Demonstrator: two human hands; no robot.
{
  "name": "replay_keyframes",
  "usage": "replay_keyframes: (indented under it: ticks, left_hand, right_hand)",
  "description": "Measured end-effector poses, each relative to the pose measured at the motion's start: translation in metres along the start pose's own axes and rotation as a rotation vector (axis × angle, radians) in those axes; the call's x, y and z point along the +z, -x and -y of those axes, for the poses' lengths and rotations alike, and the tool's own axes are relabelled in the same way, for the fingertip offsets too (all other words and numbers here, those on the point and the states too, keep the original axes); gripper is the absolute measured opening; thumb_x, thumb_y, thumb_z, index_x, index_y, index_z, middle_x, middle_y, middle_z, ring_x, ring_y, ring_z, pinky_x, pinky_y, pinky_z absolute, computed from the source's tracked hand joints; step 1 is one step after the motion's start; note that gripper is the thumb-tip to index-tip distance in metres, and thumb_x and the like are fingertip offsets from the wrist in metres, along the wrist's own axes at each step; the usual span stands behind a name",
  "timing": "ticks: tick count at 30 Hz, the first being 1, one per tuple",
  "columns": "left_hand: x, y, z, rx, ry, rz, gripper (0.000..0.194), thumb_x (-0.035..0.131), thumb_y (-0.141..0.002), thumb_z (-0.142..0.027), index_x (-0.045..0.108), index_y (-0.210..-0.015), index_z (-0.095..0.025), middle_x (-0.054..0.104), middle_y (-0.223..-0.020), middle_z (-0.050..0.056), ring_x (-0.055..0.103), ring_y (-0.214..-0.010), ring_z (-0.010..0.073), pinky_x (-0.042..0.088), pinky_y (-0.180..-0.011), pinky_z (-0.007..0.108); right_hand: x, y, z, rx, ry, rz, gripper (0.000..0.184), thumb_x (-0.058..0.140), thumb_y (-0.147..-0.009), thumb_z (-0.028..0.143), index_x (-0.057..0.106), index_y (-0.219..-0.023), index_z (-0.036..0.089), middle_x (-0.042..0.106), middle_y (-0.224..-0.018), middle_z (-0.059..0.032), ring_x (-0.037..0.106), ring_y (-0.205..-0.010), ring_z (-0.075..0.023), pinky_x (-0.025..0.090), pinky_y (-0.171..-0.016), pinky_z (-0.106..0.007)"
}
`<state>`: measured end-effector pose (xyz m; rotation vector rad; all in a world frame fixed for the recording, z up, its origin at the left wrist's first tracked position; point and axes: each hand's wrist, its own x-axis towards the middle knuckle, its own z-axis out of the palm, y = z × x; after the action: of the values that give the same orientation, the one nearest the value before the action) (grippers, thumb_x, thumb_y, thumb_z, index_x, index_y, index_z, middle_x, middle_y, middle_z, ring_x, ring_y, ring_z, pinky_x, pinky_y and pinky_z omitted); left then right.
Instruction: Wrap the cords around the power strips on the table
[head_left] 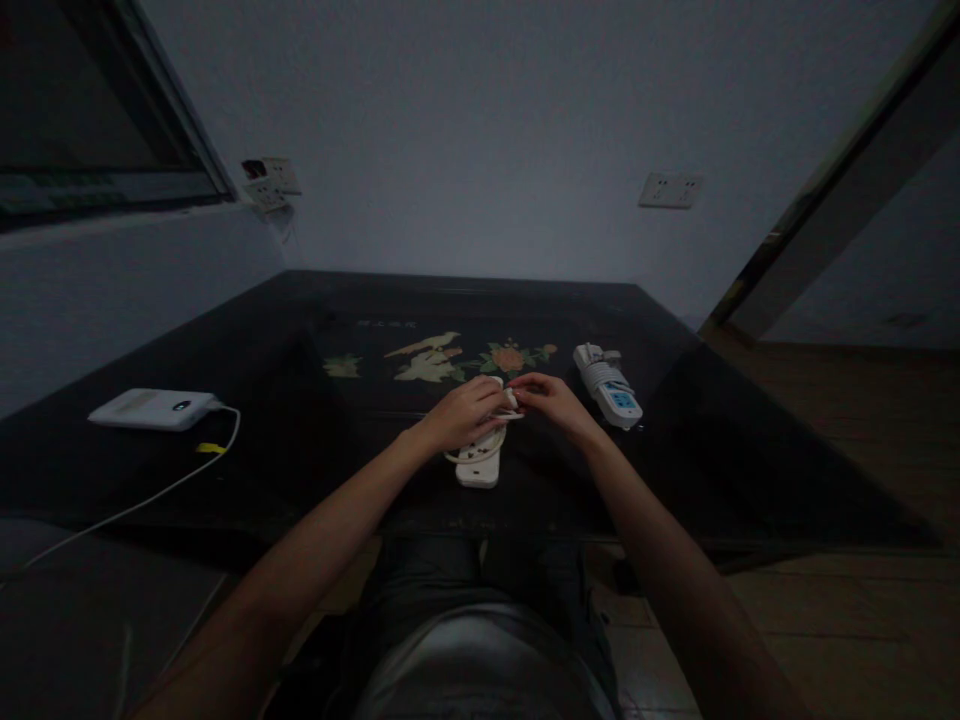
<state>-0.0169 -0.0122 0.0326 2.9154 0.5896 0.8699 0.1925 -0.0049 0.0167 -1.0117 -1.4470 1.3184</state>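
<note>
A white power strip lies lengthwise on the dark table in front of me, its near end uncovered. Its white cord loops across the strip's top. My left hand rests over the far part of the strip, fingers closed around the cord and hiding part of it. From the right, my right hand meets it, thumb and fingertips pinched at the white cord near its plug end. The dim light blurs the exact grip. To the right lies a second power strip, its cord wrapped round its middle.
A white box-like device with a cable running off the left edge sits on the left of the black table. Wall sockets are behind. A bird-and-flower picture decorates the tabletop.
</note>
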Motion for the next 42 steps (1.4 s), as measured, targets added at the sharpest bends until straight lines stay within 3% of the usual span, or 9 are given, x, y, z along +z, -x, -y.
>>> replay_keyframes:
  ticks: [3,7,11,17,23,29,35,42]
  left_hand:
    - [0.005,0.002,0.0,-0.005,-0.017,-0.034,0.02,0.049,-0.091,-0.029,0.06,-0.104,-0.018,0.061,-0.107,0.009,0.052,-0.107,0.0213,0.045,-0.093,0.039]
    - [0.009,0.003,0.001,-0.06,-0.034,-0.097,0.023,0.05,-0.091,-0.03,0.061,-0.107,-0.018,0.063,-0.105,0.01,0.053,-0.106,0.0221,0.047,-0.088,0.038]
    - [0.009,0.002,-0.002,-0.101,-0.031,-0.124,0.023,0.051,-0.091,-0.029,0.062,-0.108,-0.019,0.063,-0.103,0.009,0.053,-0.105,0.022,0.047,-0.088,0.038]
    - [0.007,0.0,-0.006,-0.118,-0.028,-0.152,0.021,0.051,-0.091,-0.031,0.062,-0.102,-0.018,0.064,-0.1,0.008,0.054,-0.103,0.0222,0.047,-0.088,0.037]
    - [0.009,-0.001,-0.006,-0.14,-0.012,-0.166,0.023,0.051,-0.09,-0.035,0.062,-0.102,-0.018,0.064,-0.101,0.009,0.053,-0.105,0.0226,0.046,-0.089,0.038]
    - [0.01,-0.004,-0.006,-0.136,0.035,-0.202,0.022,0.053,-0.089,-0.032,0.063,-0.102,-0.018,0.066,-0.1,0.009,0.054,-0.103,0.0228,0.046,-0.089,0.039]
    - [0.008,-0.007,-0.005,-0.157,0.122,-0.199,0.015,0.058,-0.085,-0.03,0.065,-0.092,-0.02,0.067,-0.093,0.007,0.056,-0.1,0.0217,0.046,-0.087,0.038]
    - [0.007,-0.006,-0.003,-0.131,0.119,-0.142,0.014,0.057,-0.084,-0.028,0.066,-0.089,-0.019,0.067,-0.091,0.007,0.056,-0.098,0.0216,0.046,-0.086,0.037]
  right_hand:
    - [0.005,0.0,-0.003,-0.021,0.057,-0.017,0.027,0.076,-0.064,0.033,0.068,-0.084,0.017,0.068,-0.076,-0.0003,0.059,-0.062,-0.0121,0.048,-0.064,-0.027]
    - [0.007,-0.001,-0.004,-0.051,0.103,0.007,0.026,0.077,-0.063,0.035,0.067,-0.08,0.017,0.069,-0.077,-0.0013,0.062,-0.071,-0.0154,0.047,-0.072,-0.029]
    - [0.004,-0.003,-0.001,-0.114,0.22,0.064,0.026,0.068,-0.072,0.042,0.067,-0.077,0.017,0.067,-0.075,-0.0012,0.059,-0.073,-0.0159,0.044,-0.072,-0.028]
    - [-0.001,-0.001,0.005,-0.193,0.348,0.12,0.041,0.053,-0.082,0.054,0.066,-0.075,0.016,0.063,-0.072,-0.0014,0.054,-0.071,-0.0166,0.04,-0.068,-0.027]
    - [0.0,0.002,0.01,-0.2,0.366,0.202,0.051,0.049,-0.079,0.067,0.064,-0.073,0.018,0.06,-0.074,-0.0021,0.053,-0.073,-0.0175,0.04,-0.07,-0.028]
    - [0.003,0.0,0.009,-0.296,0.362,0.303,0.041,0.054,-0.082,0.058,0.067,-0.077,0.02,0.06,-0.08,-0.0028,0.055,-0.08,-0.0182,0.041,-0.079,-0.03]
    - [0.003,0.001,0.006,-0.174,0.295,0.334,0.031,0.068,-0.073,0.046,0.067,-0.088,0.019,0.063,-0.086,-0.0011,0.057,-0.081,-0.0176,0.043,-0.078,-0.03]
    - [0.007,0.003,0.008,-0.195,0.295,0.397,0.029,0.068,-0.073,0.047,0.066,-0.075,0.018,0.063,-0.079,-0.0002,0.056,-0.077,-0.0167,0.043,-0.073,-0.028]
